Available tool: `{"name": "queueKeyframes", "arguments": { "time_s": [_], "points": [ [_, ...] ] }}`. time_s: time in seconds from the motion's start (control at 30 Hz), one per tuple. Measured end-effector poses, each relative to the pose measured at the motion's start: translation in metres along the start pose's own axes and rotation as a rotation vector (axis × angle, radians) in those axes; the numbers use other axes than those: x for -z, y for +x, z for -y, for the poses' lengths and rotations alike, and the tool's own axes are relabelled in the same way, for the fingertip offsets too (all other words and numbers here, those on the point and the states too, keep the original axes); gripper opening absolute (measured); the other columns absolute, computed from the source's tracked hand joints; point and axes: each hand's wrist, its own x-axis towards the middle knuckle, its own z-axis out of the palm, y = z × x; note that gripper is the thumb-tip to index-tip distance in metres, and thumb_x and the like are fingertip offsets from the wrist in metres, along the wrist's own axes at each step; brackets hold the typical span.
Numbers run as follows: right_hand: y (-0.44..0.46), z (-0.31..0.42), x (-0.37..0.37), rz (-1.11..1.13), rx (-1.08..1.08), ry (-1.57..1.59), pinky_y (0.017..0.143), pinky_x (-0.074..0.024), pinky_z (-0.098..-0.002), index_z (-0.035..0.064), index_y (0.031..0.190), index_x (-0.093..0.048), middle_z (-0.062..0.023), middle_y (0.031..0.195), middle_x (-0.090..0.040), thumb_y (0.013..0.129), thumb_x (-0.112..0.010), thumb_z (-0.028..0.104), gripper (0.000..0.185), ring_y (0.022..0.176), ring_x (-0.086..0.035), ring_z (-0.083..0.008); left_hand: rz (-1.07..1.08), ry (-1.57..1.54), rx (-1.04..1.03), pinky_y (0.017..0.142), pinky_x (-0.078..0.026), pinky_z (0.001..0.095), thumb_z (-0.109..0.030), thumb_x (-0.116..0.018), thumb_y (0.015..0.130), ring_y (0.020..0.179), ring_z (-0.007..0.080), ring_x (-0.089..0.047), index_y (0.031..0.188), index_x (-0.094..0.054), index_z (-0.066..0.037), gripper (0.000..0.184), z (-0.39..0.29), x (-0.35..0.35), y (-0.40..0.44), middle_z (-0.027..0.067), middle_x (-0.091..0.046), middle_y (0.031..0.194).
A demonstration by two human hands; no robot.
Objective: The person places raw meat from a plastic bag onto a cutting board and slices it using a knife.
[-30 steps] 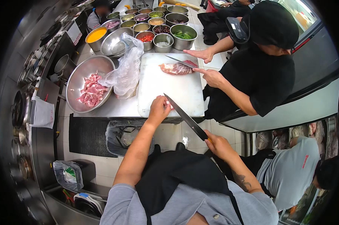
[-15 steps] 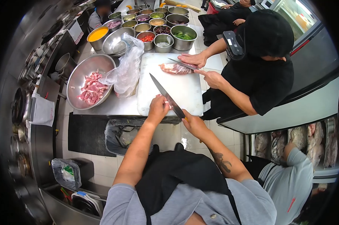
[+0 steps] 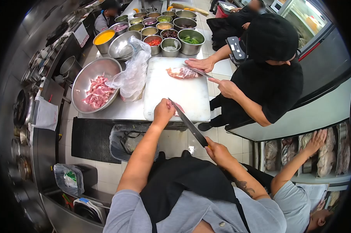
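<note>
My right hand [image 3: 219,151] is wrapped round the handle of a long kitchen knife [image 3: 189,124]. The blade points up and left, its tip close to the fingers of my left hand [image 3: 164,111]. That hand is closed on a small piece of raw meat [image 3: 179,108] at the near edge of the white cutting board [image 3: 158,83]. Partly behind the blade, the meat shows only in part. A large metal bowl [image 3: 77,86] of sliced raw meat [image 3: 99,92] stands left of the board. Between them lies a crumpled clear plastic bag [image 3: 133,75].
Across the board, a co-worker in black [image 3: 274,83] cuts a larger meat piece [image 3: 182,73] with another knife. Metal pots of vegetables [image 3: 191,40] line the back. A lined bin [image 3: 130,143] stands below the table. Another person reaches into the fridge [image 3: 292,145] at right.
My right hand has drawn the knife back toward me and to the right, so its tip is now by my left hand. The person at the fridge has stretched an arm higher along the shelf.
</note>
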Motion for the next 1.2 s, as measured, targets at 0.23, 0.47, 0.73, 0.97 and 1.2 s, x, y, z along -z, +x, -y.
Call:
{"name": "queueKeyframes", "arguments": {
  "time_s": [0.23,0.47,0.73,0.97,1.2],
  "points": [
    [0.004,-0.005,-0.002,-0.008,0.038,-0.060,0.073,-0.0543,-0.0526,0.0003,0.146,-0.050,-0.0222,0.090,-0.070,0.100,-0.063,0.017,0.050,0.082,-0.069,-0.0427,-0.048,0.184,0.028,0.076,-0.056,0.0487,-0.013,-0.069,0.086,0.081,0.0406,-0.071,0.093,-0.063,0.001,0.017,0.007,-0.008,0.009,0.0209,-0.071,0.083],
    [0.029,-0.002,0.001,-0.007,0.070,-0.102,0.074,-0.0544,-0.0538,0.0011,0.145,-0.051,-0.0224,0.091,-0.070,0.100,-0.061,0.018,0.049,0.084,-0.069,-0.0428,0.012,0.229,0.122,0.078,-0.056,0.0498,-0.011,-0.068,0.084,0.084,0.0427,-0.071,0.089,-0.066,0.002,0.014,0.004,-0.005,0.019,0.0235,-0.072,0.085],
    [0.149,0.011,-0.044,-0.049,0.116,-0.096,0.075,-0.0531,-0.0573,0.0006,0.140,-0.046,-0.0236,0.089,-0.071,0.100,-0.059,0.019,0.045,0.085,-0.068,-0.0464,0.030,0.213,0.092,0.077,-0.056,0.0480,-0.012,-0.068,0.083,0.082,0.0427,-0.071,0.088,-0.064,0.001,0.014,0.010,-0.006,0.021,0.0239,-0.072,0.084],
    [0.102,0.008,-0.037,-0.024,0.056,-0.124,0.076,-0.0540,-0.0563,0.0019,0.148,-0.044,-0.0266,0.091,-0.071,0.101,-0.058,0.020,0.053,0.086,-0.069,-0.0466,-0.026,0.292,-0.005,0.077,-0.055,0.0518,-0.010,-0.066,0.089,0.085,0.0465,-0.070,0.090,-0.065,0.002,0.013,0.016,-0.010,0.018,0.0274,-0.071,0.085],
    [0.061,-0.001,-0.025,0.020,0.011,-0.150,0.077,-0.0548,-0.0559,0.0044,0.153,-0.042,-0.0254,0.095,-0.071,0.101,-0.058,0.021,0.056,0.088,-0.069,-0.0453,-0.025,0.278,0.086,0.079,-0.056,0.0520,-0.010,-0.073,0.082,0.087,0.0457,-0.070,0.091,-0.065,0.001,0.016,0.014,-0.002,0.021,0.0260,-0.071,0.085]
  ]
}}
